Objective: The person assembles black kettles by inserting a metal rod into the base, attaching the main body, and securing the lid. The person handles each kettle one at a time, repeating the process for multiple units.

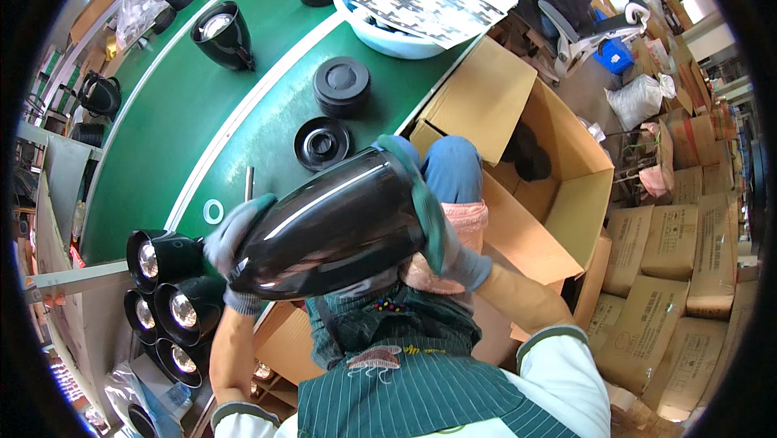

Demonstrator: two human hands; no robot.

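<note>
A glossy black vacuum jug body point(332, 228) lies tilted across my lap, between my two gloved hands. My left hand point(235, 244), in a grey glove, is closed around its lower-left end. At the upper-right end my right hand point(433, 224), in a green and grey glove, wraps over the other side, its fingers partly hidden behind the jug. Just beyond the jug, on the green table, lie a black round lid part point(323, 144) and a stack of black lids point(341, 85). A small white ring point(213, 211) sits near my left hand.
A light blue basin point(388, 38) with a patterned sheet point(433, 1) stands at the table's far end. Another black jug point(222, 38) is on the green conveyor belt point(154, 163). Several jug bodies point(182, 306) are stacked at left. An open carton point(566, 195) and stacked cartons point(664, 341) are at right.
</note>
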